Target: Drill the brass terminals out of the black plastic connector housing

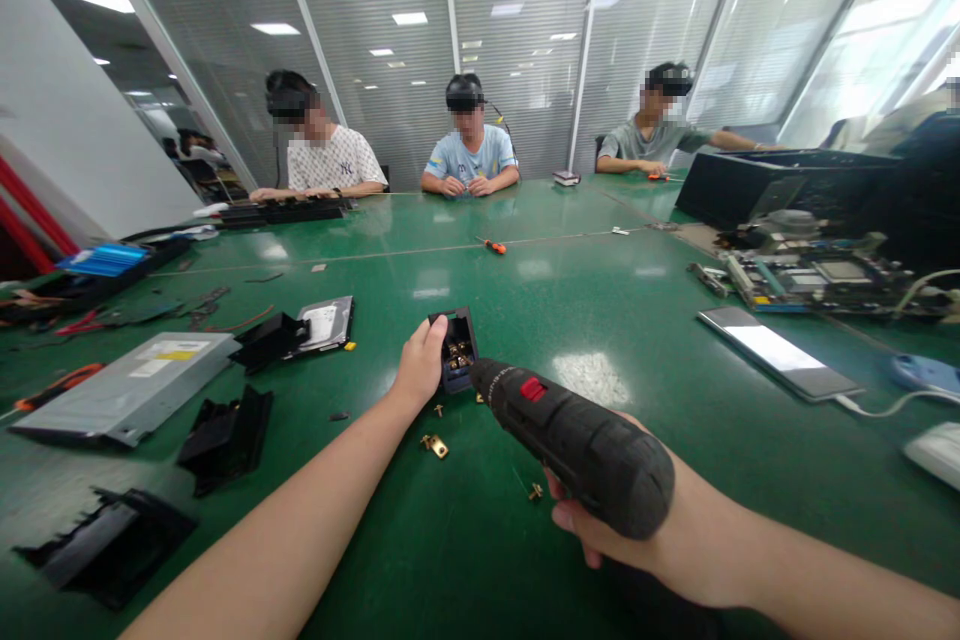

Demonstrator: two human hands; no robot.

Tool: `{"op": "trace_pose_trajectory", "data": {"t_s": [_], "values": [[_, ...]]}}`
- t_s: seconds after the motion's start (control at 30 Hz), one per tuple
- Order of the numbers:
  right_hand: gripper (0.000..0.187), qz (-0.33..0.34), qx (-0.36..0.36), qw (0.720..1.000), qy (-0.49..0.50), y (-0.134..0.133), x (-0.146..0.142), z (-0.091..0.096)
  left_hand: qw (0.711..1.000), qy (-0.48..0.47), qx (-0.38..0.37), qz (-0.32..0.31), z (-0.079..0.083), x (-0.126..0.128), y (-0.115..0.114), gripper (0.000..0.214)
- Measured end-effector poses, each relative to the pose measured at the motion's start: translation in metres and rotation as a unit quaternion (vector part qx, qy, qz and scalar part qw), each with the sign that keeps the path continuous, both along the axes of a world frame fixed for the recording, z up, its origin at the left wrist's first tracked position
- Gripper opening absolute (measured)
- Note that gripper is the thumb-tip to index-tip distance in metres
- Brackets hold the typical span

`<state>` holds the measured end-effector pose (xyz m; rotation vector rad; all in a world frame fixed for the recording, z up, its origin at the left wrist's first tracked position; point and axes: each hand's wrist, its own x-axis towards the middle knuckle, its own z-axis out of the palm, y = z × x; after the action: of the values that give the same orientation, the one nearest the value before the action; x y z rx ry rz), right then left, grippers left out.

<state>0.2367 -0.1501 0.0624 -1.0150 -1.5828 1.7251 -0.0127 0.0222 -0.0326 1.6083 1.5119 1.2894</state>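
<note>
Head view: the left hand [420, 365] has its grip closed on the near-left side of a small black box [459, 352], thumb and fingers pinching its wall. The box stands on the green worktop [525, 300], open side up, with brass fittings showing inside. The right hand [600, 530] has its grip wrapped fully round the handle of a power screwdriver [577, 440], whose nose points down into the box; the bit itself is too small to make out.

The box looks like light, stiff plastic that would slide or tip easily on the glossy surface under a push from above. It is probably best held by its outer walls, low down and clear of the opening. The screwdriver looks the heavier thing, with a textured handle that should hold well.

Loose brass pieces [435, 444] lie just beside the box, tiny and likely to roll. Off to the left are black plastic parts [225, 425], a silver case [127, 385] and a hard drive [326, 323]. A phone [776, 350] and a circuit board [810, 275] lie to the right. Other people sit at the far side.
</note>
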Motion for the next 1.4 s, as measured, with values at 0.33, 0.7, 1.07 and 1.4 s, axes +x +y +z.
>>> {"op": "trace_pose_trajectory", "data": {"t_s": [0.33, 0.7, 1.07, 1.4], "values": [[0.050, -0.003, 0.035, 0.999, 0.038, -0.0025, 0.0003, -0.0052, 1.000, -0.007, 0.007, -0.002, -0.0021, -0.0003, -0.0002, 0.048], [0.037, 0.011, 0.068, 0.998, 0.009, -0.0016, 0.0022, -0.0065, 1.000, -0.003, 0.008, -0.007, -0.0010, -0.0001, -0.0010, 0.049], [0.030, 0.022, 0.020, 0.998, 0.059, -0.0009, -0.0010, -0.0049, 1.000, -0.022, 0.001, -0.010, -0.0037, -0.0002, 0.0016, 0.047], [0.031, 0.021, 0.030, 0.998, 0.043, -0.0006, -0.0013, 0.0005, 0.999, -0.030, 0.006, -0.012, -0.0073, -0.0016, 0.0025, 0.049]]}}
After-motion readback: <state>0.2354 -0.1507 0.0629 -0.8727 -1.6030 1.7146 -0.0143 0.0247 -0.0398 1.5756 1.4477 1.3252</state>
